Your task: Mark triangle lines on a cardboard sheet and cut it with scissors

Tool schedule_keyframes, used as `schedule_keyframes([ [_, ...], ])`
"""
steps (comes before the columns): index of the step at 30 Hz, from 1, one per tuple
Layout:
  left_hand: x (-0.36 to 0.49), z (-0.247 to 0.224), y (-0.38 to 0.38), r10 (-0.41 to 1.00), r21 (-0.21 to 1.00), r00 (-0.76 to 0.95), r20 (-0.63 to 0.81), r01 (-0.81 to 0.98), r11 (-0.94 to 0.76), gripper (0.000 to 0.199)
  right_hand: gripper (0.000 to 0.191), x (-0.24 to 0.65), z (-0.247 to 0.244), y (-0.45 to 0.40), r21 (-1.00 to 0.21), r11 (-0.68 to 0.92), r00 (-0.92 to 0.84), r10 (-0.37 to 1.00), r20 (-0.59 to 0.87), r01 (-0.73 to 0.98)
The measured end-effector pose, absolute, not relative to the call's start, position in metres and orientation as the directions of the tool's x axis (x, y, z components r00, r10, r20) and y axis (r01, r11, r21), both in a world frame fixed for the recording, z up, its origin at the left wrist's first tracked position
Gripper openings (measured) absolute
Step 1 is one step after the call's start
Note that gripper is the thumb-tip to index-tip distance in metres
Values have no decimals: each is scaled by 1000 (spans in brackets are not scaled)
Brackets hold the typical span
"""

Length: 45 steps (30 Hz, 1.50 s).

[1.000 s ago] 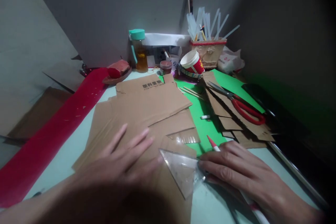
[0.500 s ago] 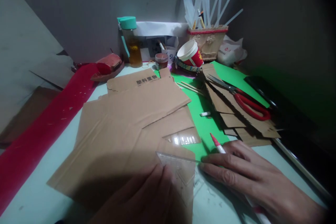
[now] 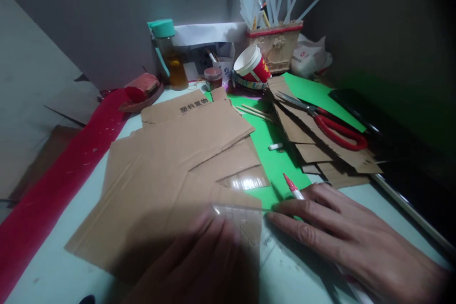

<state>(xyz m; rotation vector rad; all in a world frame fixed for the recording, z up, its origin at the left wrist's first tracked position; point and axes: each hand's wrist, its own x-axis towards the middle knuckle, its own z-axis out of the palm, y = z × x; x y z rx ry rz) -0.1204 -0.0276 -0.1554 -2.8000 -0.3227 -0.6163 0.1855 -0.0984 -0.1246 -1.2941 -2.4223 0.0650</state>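
Note:
A clear plastic set square (image 3: 245, 218) lies on a large sheet of brown cardboard (image 3: 149, 180), close to its right edge. My left hand (image 3: 199, 251) is in shadow and slightly blurred, its fingers together and pressing on the left part of the set square. A white marker with a red tip (image 3: 292, 186) is held under my right hand (image 3: 320, 228), the tip pointing away from me. The index and middle fingertips of that hand reach the set square's right corner.
Red-handled scissors (image 3: 335, 130) rest on cardboard strips (image 3: 313, 154) over green paper (image 3: 263, 152). Behind stand a bottle (image 3: 174, 64), a small jar (image 3: 213, 78), a tilted paper cup (image 3: 251, 64) and a box of white sticks (image 3: 276, 47). Red cloth (image 3: 71, 171) runs along the left.
The view has shifted a little. My left fingertips have moved slightly farther up the set square, whose top edge now looks more level. My right hand still holds the marker at its corner.

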Motion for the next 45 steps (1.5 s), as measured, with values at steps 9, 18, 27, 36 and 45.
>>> schedule_keyframes([
  [9, -122, -143, -26, 127, -244, 934, 333, 215, -945, 41, 47, 180, -133, -96, -252, 528, -411, 821, 397, 811],
  [18, -137, -168, -31, 220, -132, 889, 402, 294, -947, 43, 32, 176, -140, -99, -225, 475, -359, 837, 413, 851],
  [27, -137, -172, -30, 214, -112, 868, 448, 292, -950, 43, 52, 180, -117, -89, -278, 540, -440, 827, 349, 794],
  [36, -116, -172, -33, 236, -100, 806, 542, 341, -935, 43, 58, 180, -116, -93, -242, 535, -421, 816, 395, 810],
  [45, -113, -170, -27, 164, -135, 802, 575, 291, -947, 45, 52, 177, -116, -97, -164, 525, -427, 807, 408, 835],
])
